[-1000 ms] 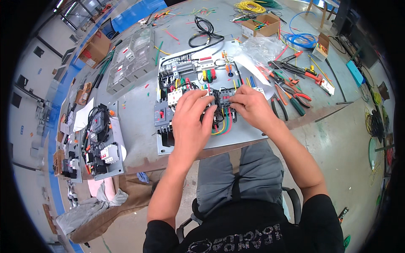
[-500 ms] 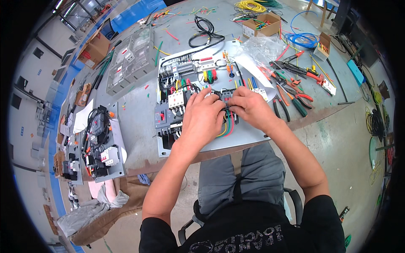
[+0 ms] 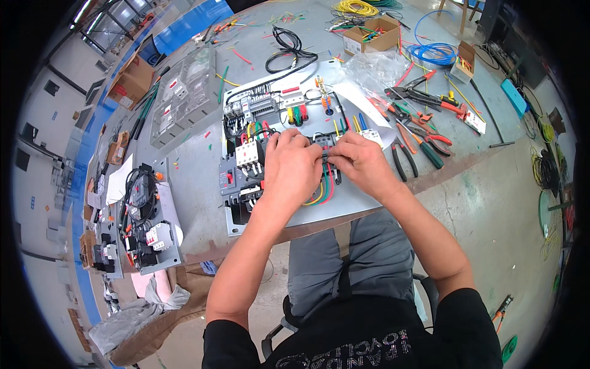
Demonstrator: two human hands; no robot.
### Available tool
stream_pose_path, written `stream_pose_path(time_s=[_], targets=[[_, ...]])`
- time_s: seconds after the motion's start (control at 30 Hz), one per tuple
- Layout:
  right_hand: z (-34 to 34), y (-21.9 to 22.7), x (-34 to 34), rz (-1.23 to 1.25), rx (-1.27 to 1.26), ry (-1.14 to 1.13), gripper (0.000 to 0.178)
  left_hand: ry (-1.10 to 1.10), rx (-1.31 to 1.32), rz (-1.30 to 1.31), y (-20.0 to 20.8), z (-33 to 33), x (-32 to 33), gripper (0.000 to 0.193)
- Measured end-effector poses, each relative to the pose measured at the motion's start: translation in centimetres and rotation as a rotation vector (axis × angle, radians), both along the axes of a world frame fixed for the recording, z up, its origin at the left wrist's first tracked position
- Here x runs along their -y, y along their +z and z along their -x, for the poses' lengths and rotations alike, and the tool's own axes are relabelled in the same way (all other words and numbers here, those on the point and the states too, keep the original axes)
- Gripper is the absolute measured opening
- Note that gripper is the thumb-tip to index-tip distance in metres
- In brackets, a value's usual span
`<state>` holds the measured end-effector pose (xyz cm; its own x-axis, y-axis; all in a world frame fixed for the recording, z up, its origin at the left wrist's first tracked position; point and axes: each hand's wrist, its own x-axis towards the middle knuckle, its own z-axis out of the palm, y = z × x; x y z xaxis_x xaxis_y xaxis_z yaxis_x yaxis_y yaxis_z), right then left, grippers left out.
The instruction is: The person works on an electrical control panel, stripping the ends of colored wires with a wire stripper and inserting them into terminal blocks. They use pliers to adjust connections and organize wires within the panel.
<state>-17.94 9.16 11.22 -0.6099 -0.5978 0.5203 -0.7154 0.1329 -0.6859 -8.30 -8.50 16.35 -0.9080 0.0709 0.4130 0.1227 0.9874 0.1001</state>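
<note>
Two bare forearms reach up my view with elbows bent, their hands close together over the panel (image 3: 356,197), which lies at the table's (image 3: 196,206) near edge. I see the left hand (image 3: 290,163) arched back-up, fingers curled beside the dark block (image 3: 323,141) on the panel; I can't tell whether they grip anything. The right hand (image 3: 358,161) faces it, thumb and forefinger nearly together at the block, any hold too small to make out. Coloured wires (image 3: 329,189) loop just below.
</note>
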Motion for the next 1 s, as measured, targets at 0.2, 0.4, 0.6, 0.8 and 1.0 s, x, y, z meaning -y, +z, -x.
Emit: stream_pose_path(time_s=[0.2, 0.4, 0.6, 0.8, 1.0], targets=[[0.0, 0.6, 0.4, -0.076, 0.268, -0.064, 0.012, 0.042, 0.054, -0.023, 0.4, 0.4, -0.1, 0.011], [1.1, 1.6, 1.0, -0.226, 0.337, -0.069, 0.014, 0.069, 0.057, -0.050, 0.0, 0.5, -0.3, 0.011], [2.1, 3.3, 1.2, -0.310, 0.482, 0.008, 0.019, 0.066, 0.056, 0.008, -0.2, 0.4, -0.4, 0.009], [3.5, 5.4, 1.6, -0.488, 0.569, 0.116, 0.024, -0.068, 0.072, 0.006, 0.5, -0.7, 0.3, 0.012], [4.1, 5.1, 1.9, -0.528, 0.556, 0.153, 0.026, -0.116, 0.165, 0.135, 1.7, -0.7, 1.1, 0.013]])
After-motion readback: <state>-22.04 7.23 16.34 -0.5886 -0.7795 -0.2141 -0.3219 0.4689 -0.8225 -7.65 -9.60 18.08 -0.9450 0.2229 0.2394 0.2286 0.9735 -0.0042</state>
